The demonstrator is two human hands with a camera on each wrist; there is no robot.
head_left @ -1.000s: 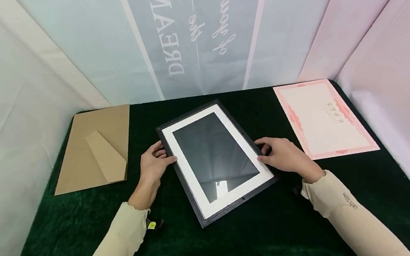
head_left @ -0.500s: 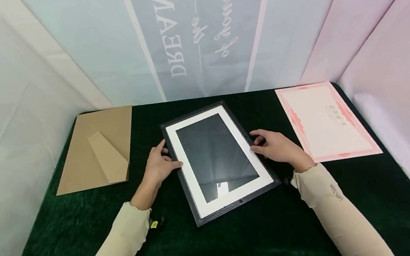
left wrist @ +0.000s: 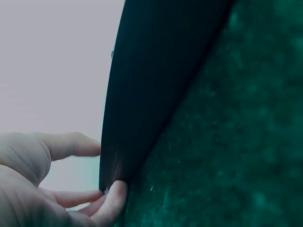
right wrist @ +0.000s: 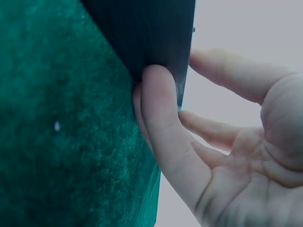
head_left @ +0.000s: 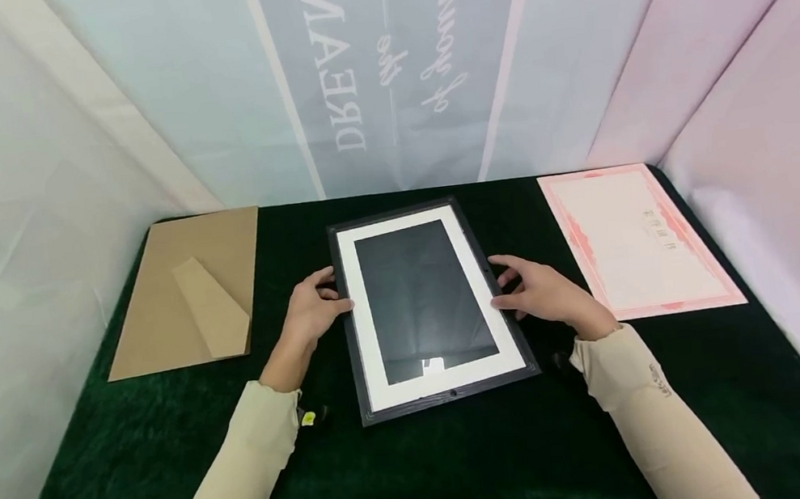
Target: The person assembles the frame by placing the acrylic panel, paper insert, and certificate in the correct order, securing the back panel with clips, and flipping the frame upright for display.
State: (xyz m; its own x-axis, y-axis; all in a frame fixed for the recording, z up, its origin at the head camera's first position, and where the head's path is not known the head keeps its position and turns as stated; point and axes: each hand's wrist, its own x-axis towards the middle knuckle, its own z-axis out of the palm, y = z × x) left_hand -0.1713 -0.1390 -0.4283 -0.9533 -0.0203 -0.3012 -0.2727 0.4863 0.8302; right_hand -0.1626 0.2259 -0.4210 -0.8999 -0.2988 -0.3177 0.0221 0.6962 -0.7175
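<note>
A black picture frame [head_left: 452,395] with a white mat and a dark, glossy pane lies at the middle of the table, turned slightly askew. My left hand [head_left: 310,311] grips its left edge, thumb on top and fingers at the side. On the opposite edge my right hand [head_left: 545,291] pinches the frame the same way. In the left wrist view the frame's dark side [left wrist: 147,94] stands between thumb and fingers. The right wrist view has fingertips [right wrist: 158,85] pressed on the frame's side, the thumb on its upper edge.
A brown backing board [head_left: 150,308] with a stand leg [head_left: 212,310] lies to the left. To the right is a pink-bordered certificate sheet [head_left: 635,257]. Dark green cloth [head_left: 439,481] covers the table; a printed curtain [head_left: 419,150] hangs behind it.
Between both hands the picture frame has turned clockwise, so its sides run closer to straight away from me. The board and certificate stay on the table.
</note>
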